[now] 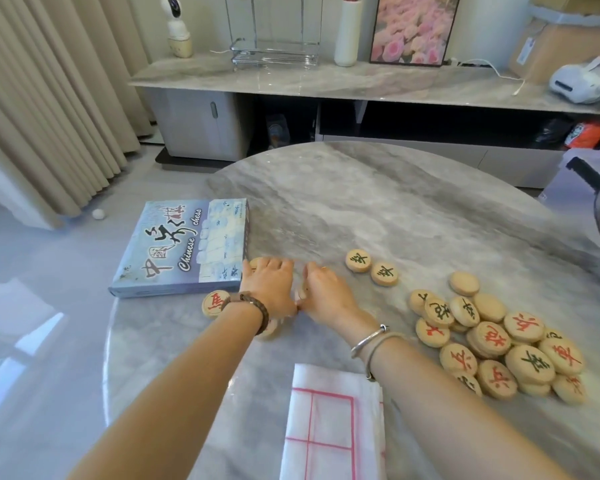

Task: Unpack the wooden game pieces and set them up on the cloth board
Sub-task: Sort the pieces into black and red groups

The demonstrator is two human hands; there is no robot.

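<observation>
Head view, left hand (270, 284), right hand (323, 291), both outstretched

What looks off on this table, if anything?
The cloth board is folded at the near edge. Most pieces lie in a jumbled heap on the right, overlapping, some blank side up. Two black pieces sit apart, one red piece lies by the box. No damage visible.
</observation>
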